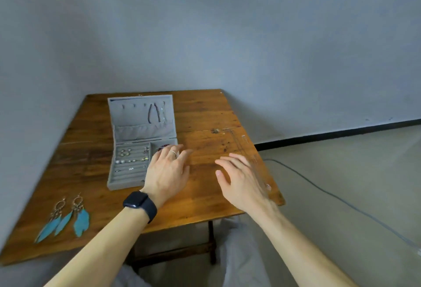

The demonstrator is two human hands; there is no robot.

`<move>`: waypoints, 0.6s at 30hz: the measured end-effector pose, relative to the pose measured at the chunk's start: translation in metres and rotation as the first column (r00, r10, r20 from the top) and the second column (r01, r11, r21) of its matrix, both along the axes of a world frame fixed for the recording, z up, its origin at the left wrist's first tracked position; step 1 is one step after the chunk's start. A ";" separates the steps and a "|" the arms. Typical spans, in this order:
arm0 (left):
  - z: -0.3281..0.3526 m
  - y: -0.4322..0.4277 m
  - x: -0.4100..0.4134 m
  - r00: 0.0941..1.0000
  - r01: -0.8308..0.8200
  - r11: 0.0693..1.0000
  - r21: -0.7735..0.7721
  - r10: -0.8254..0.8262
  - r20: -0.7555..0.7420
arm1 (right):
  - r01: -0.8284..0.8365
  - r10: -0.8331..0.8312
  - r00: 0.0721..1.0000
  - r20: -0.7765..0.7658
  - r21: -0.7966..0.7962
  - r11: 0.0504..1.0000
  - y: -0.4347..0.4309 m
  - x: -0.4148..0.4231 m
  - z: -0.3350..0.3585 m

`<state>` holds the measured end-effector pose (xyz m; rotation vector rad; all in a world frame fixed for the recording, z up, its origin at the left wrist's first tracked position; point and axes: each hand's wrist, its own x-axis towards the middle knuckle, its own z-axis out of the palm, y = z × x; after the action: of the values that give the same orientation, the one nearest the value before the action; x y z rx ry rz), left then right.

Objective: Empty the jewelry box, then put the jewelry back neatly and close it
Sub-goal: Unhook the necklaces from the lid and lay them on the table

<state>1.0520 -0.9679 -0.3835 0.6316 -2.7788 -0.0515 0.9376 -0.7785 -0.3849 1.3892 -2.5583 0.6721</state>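
A grey velvet jewelry box [127, 182] stands open on the wooden table [205, 113]. Its raised lid [127, 113] has a dark necklace [153, 113] hanging on its hooks. Several small earrings and rings [129, 157] sit in the ring rows. My left hand [168, 172] hovers over the box's right side with relaxed fingers, a ring on one finger and a black watch on the wrist. My right hand [241, 179] is spread flat above the table to the right. A thin silver chain [241, 145] lies along the table's right edge, beside it.
A pair of turquoise feather earrings [66, 218] lies at the table's near left. A grey cable [337, 198] runs across the floor on the right. The wall stands close behind the table, and the near table edge is at my legs.
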 end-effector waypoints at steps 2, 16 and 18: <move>0.005 -0.010 0.018 0.999 -0.048 0.999 0.009 0.048 -0.011 | -0.041 0.041 0.999 -0.007 0.030 0.999 -0.022 0.006 0.010; 0.013 -0.108 0.079 0.960 -0.272 0.961 0.046 0.274 -0.061 | -0.221 0.229 0.971 -0.065 0.112 0.969 -0.155 -0.010 0.032; 0.011 -0.123 0.076 0.953 -0.290 0.956 0.049 0.293 -0.082 | -0.224 0.233 0.969 -0.081 0.109 0.969 -0.175 -0.021 0.032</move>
<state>1.1282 -1.0913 -0.3727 1.0165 -2.5761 -0.0666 0.9168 -0.9532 -0.3529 1.7242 -2.4118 0.5042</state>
